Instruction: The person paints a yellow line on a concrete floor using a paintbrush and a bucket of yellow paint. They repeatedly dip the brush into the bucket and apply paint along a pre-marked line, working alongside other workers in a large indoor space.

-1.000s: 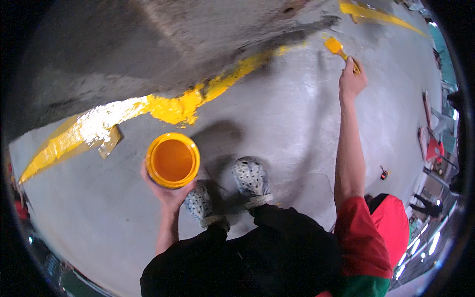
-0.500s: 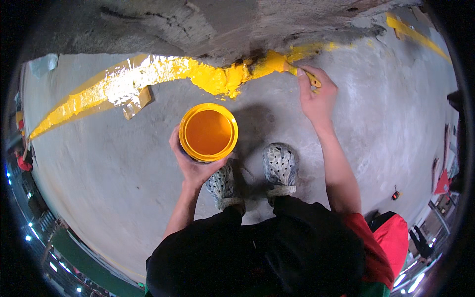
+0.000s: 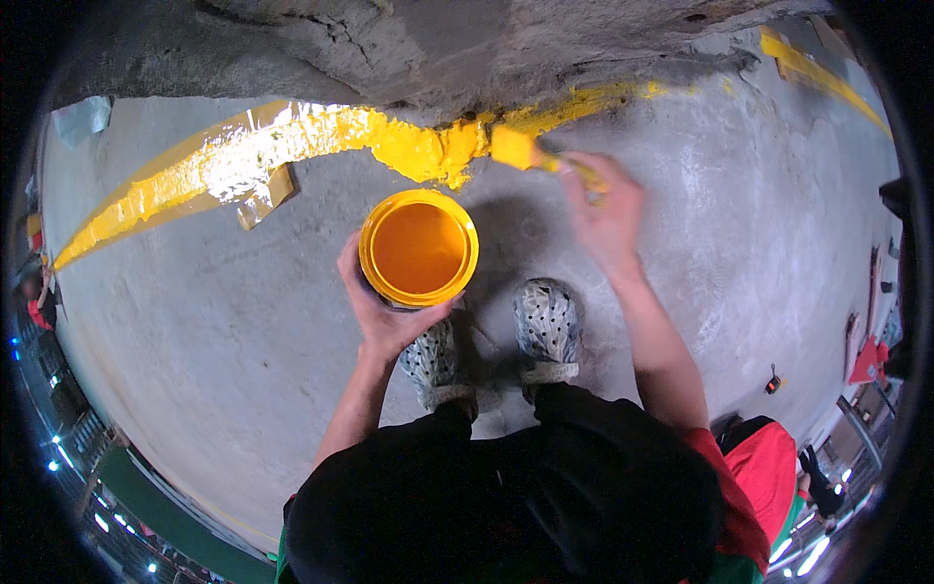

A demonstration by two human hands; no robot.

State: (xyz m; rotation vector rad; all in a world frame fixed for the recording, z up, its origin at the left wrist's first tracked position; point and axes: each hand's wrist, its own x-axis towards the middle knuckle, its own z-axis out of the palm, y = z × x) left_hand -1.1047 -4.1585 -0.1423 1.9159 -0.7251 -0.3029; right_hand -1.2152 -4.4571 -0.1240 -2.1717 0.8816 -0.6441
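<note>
My left hand [image 3: 381, 310] grips a round yellow paint can [image 3: 418, 247] from below; it is full of orange-yellow paint and held above my feet. My right hand [image 3: 605, 212] holds a paintbrush [image 3: 533, 154] whose yellow-loaded bristles touch the wet yellow painted line [image 3: 292, 141] where the concrete floor meets the base of the rough wall. The brush handle is mostly hidden in my fingers.
A rough grey concrete wall [image 3: 438, 49] runs along the top. A small yellow-smeared scrap [image 3: 265, 193] lies beside the line at left. My two perforated grey shoes [image 3: 547, 326] stand on the concrete floor [image 3: 195, 341]. Red objects lie far right.
My right hand has drawn the brush leftward along the line from far right to just above the can. The can and left hand stay near my feet.
</note>
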